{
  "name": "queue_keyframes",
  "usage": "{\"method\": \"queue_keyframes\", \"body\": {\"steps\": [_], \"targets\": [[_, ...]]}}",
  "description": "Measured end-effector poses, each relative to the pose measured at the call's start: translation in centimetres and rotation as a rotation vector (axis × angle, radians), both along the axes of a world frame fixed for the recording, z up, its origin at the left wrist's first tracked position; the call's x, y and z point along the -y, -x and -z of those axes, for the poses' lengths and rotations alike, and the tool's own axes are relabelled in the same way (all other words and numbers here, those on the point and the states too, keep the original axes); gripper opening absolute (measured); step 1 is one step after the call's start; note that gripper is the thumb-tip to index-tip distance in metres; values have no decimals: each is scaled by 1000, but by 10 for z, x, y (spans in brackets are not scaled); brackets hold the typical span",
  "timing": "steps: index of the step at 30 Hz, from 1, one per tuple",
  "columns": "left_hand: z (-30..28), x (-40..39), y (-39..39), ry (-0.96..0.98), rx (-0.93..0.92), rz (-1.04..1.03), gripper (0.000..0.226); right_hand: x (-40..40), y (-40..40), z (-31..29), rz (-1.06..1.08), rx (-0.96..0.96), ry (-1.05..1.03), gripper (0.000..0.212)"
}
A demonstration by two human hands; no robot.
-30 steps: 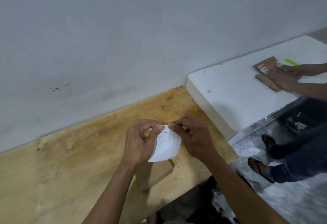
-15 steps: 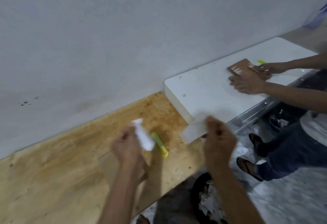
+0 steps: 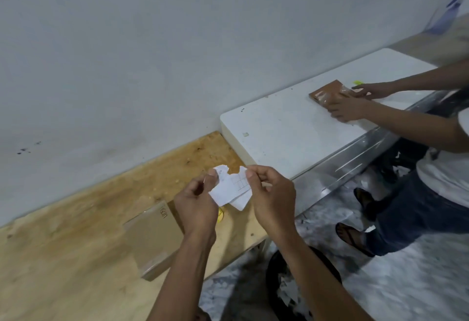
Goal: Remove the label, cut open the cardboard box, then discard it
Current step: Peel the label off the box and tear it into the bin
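Observation:
A flat brown cardboard box point(image 3: 152, 237) lies on the wooden table point(image 3: 63, 257), partly under my left forearm. My left hand point(image 3: 196, 201) and my right hand point(image 3: 272, 194) hold the white label point(image 3: 232, 188) together above the table's right end. The label is torn into pieces that overlap, each pinched between thumb and fingers. A yellow cutter point(image 3: 220, 215) lies on the wood below the label, mostly hidden by my left hand.
A white table point(image 3: 279, 128) adjoins the wooden one on the right. There a second person point(image 3: 431, 181) presses both hands on another brown box point(image 3: 327, 93). A black bin point(image 3: 284, 292) with paper scraps stands on the floor below my right arm. A grey wall runs behind.
One second ago both hands held the label whole. Half a second ago they were apart, each with a torn piece. Now the hands are together again with the pieces stacked.

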State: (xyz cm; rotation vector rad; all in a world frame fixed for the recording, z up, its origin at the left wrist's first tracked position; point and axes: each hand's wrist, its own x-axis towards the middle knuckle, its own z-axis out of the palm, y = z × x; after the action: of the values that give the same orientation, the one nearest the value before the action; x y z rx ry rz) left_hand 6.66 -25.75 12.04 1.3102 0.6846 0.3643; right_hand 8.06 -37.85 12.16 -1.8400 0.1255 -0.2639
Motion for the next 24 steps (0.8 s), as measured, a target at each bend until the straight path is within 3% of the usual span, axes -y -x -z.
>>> {"method": "queue_keyframes", "body": {"steps": [6, 8, 12, 15, 20, 24], "targets": [[-9, 25, 6, 228, -34, 68, 10, 17, 1, 14, 63, 103, 69, 10], [-10, 30, 8, 211, -23, 122, 7, 24, -1, 16, 81, 162, 141, 11], [-11, 40, 10, 90, 6, 245, 22, 42, -5, 16, 91, 215, 197, 13], [-9, 47, 9, 47, -5, 228, 15, 55, -5, 16, 1, 254, 283, 10], [-5, 56, 9, 106, -25, 230, 9, 79, 0, 19, -266, 73, 299, 41], [-4, 68, 13, 161, -28, 281, 7, 87, 3, 20, -286, -5, 267, 30]]}}
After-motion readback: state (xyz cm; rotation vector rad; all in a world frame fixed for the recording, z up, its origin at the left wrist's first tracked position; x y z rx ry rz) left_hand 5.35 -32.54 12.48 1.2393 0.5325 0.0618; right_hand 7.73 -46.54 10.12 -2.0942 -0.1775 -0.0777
